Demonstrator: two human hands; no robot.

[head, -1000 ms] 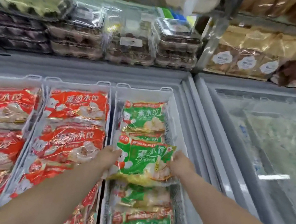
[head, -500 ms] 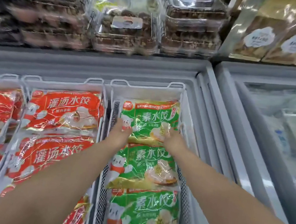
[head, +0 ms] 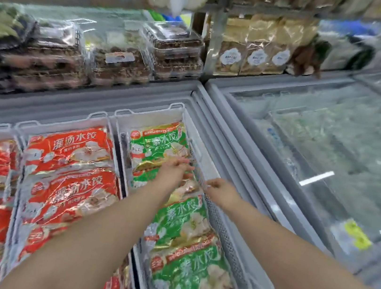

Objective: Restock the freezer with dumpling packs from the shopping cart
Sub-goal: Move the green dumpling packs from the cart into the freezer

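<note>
Several green dumpling packs (head: pixel 180 222) lie overlapping in a row in a white mesh basket (head: pixel 224 228) inside the open freezer. The farthest green pack (head: pixel 157 144) lies flat at the basket's far end. My left hand (head: pixel 172 174) hovers over or rests on the second pack, fingers stretched toward the right, holding nothing. Just right of it, my right hand (head: pixel 219 192) is at the basket's right wall, fingers relaxed and empty. Whether either hand touches anything is blurred. The shopping cart is out of view.
Red dumpling packs (head: pixel 70 148) fill the baskets to the left. A neighbouring freezer with a shut glass lid (head: pixel 331 153) stands on the right. Clear plastic food boxes (head: pixel 122 65) and bagged goods (head: pixel 254 55) line the shelf behind the freezers.
Both hands have come off the farthest green pack, which now lies flat at the basket's far end. The hands have drawn back and toward the right; the view has swung right.
</note>
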